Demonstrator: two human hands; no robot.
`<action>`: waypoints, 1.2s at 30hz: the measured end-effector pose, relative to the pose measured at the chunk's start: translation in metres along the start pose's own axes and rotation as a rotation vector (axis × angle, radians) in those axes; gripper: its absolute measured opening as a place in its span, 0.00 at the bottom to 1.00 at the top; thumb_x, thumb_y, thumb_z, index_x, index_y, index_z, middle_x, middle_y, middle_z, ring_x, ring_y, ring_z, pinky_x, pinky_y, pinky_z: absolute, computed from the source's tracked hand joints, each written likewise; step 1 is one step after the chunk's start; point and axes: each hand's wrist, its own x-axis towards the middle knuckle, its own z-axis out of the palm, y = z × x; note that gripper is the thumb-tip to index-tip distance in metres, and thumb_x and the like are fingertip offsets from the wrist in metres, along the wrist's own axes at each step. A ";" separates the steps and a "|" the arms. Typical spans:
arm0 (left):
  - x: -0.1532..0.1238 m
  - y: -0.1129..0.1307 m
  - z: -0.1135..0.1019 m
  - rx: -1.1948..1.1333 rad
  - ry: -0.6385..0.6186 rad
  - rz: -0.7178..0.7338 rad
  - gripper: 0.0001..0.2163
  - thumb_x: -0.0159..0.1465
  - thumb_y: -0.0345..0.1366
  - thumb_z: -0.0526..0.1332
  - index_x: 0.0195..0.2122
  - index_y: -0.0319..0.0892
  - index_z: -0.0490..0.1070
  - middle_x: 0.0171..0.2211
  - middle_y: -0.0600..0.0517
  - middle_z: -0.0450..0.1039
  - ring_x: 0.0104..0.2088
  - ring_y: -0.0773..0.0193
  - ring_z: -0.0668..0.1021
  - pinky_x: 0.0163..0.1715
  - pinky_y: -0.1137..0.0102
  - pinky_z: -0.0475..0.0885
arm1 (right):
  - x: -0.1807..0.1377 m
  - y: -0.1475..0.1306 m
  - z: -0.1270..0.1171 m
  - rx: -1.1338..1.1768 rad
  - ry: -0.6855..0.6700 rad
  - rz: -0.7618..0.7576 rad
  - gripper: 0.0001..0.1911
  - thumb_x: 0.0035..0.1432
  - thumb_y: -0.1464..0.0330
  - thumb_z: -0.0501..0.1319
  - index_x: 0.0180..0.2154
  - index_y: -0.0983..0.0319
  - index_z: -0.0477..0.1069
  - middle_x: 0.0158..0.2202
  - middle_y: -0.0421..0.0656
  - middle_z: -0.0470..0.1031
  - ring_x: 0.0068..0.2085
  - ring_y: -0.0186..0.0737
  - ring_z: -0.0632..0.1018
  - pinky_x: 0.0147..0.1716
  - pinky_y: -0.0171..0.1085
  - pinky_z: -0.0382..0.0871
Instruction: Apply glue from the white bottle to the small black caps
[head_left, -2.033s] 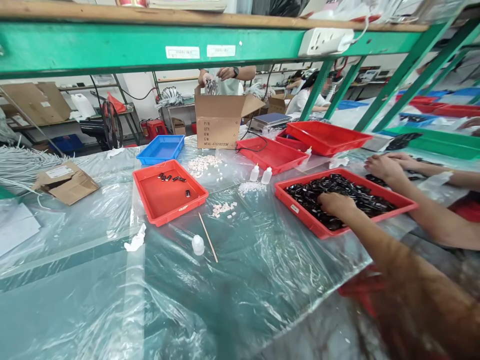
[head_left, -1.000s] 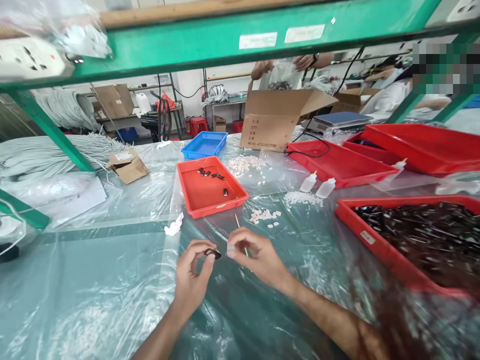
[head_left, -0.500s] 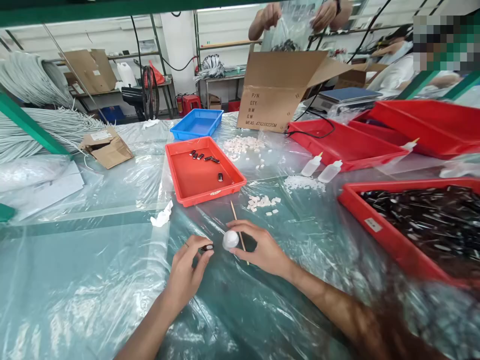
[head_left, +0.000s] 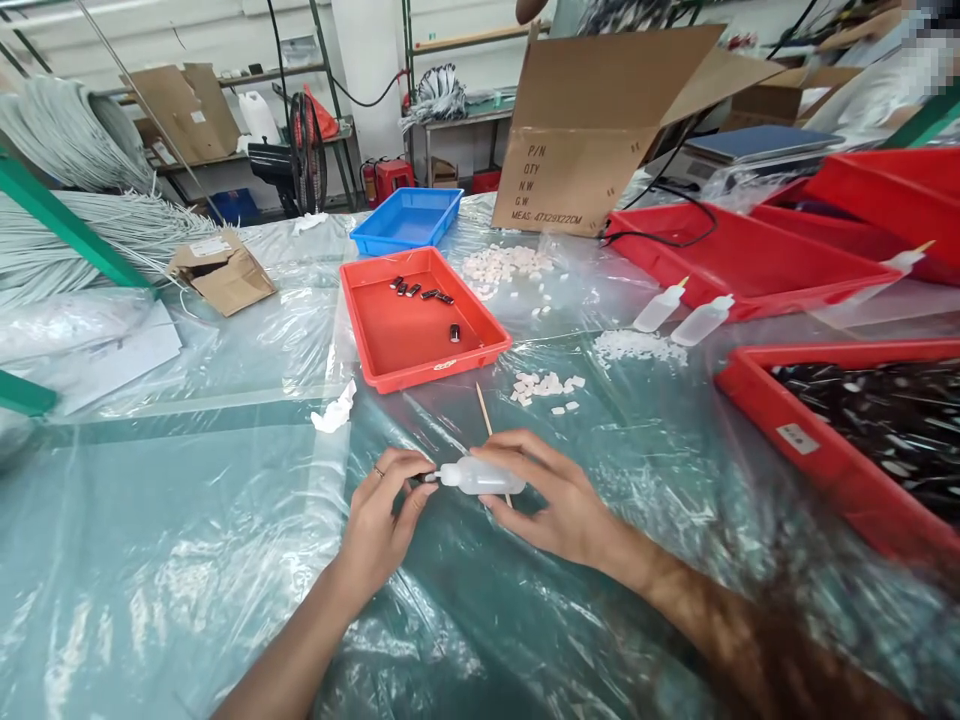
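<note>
Half a second ago the small translucent plastic squeeze bottle (head_left: 478, 476) stood with its round white end towards me; now my right hand (head_left: 559, 500) has tipped it flat, thumb below and fingers curled over its body, nozzle pointing left across the lower middle of the frame. My left hand (head_left: 384, 515) has stayed pinched shut on the small black part (head_left: 425, 478), which is mostly hidden now, so I take it to be the same piece. The nozzle tip has come right up against that part, so I judge the glue is about to go on. The thin wooden stick (head_left: 485, 412) lies just behind the bottle, and the small orange-red plastic tray (head_left: 381, 362) with a few black pieces sits further up, centre frame.
</note>
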 end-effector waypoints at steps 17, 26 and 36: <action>0.002 0.006 -0.002 0.014 -0.008 0.009 0.05 0.73 0.34 0.58 0.46 0.46 0.73 0.42 0.50 0.75 0.42 0.62 0.78 0.41 0.68 0.74 | 0.011 -0.025 -0.019 -0.080 0.031 -0.122 0.29 0.80 0.74 0.75 0.75 0.50 0.78 0.56 0.51 0.96 0.48 0.54 0.98 0.46 0.50 0.98; 0.003 0.007 -0.004 0.020 -0.027 0.033 0.06 0.73 0.33 0.58 0.47 0.46 0.73 0.43 0.49 0.76 0.43 0.60 0.78 0.42 0.66 0.75 | 0.011 -0.024 -0.019 -0.056 0.051 -0.140 0.36 0.78 0.75 0.74 0.80 0.49 0.78 0.55 0.49 0.95 0.45 0.53 0.96 0.42 0.51 0.97; 0.003 0.008 -0.004 0.024 -0.031 0.028 0.05 0.73 0.35 0.58 0.46 0.47 0.73 0.43 0.50 0.75 0.42 0.61 0.78 0.41 0.67 0.75 | 0.002 -0.031 -0.021 -0.276 0.042 -0.212 0.25 0.78 0.76 0.73 0.70 0.52 0.81 0.55 0.53 0.96 0.45 0.55 0.97 0.39 0.51 0.96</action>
